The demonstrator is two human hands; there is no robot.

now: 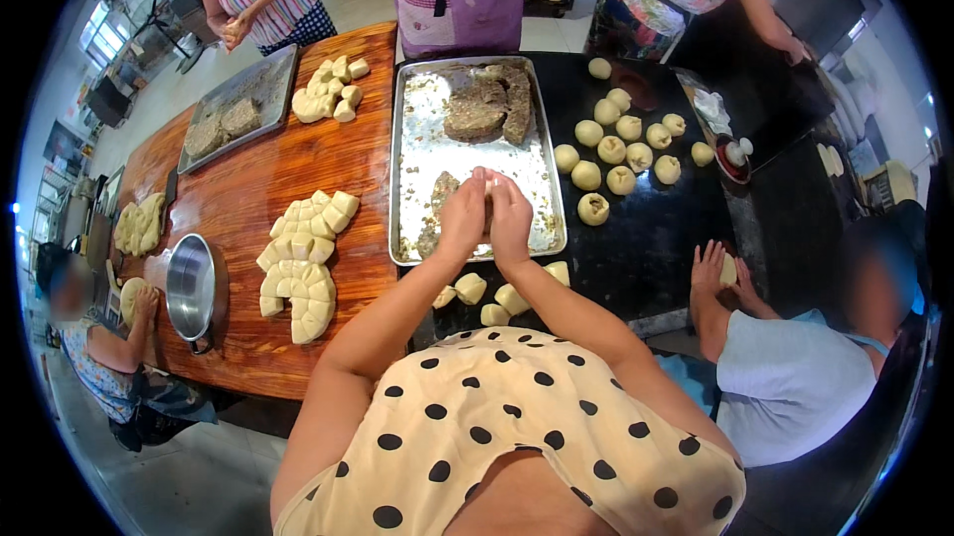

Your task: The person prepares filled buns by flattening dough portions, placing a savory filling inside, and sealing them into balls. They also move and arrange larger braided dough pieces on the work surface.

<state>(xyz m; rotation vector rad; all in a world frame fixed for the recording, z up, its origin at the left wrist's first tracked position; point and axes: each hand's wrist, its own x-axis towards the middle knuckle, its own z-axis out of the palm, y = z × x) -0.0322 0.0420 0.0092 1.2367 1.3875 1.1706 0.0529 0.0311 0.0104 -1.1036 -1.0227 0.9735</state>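
Over the near half of a metal tray [417, 129], my left hand [461, 220] and my right hand [511, 222] are cupped together, fingertips almost touching. A pale sliver of dough [488, 190] shows between the fingers; the rest of it is hidden. Beside my left hand lies a small heap of brown, crumbly filling [441, 200], partly covered by that hand. A larger block of the same filling [477, 111] sits at the tray's far end. Cut dough pieces [471, 288] lie just in front of the tray, below my wrists.
Round filled buns [612, 150] stand right of the tray on the black table. On the wooden table are cut dough pieces [298, 278], a steel bowl [192, 286] and a second tray [268, 89]. Co-workers' hands [710, 266] work at right, left and across.
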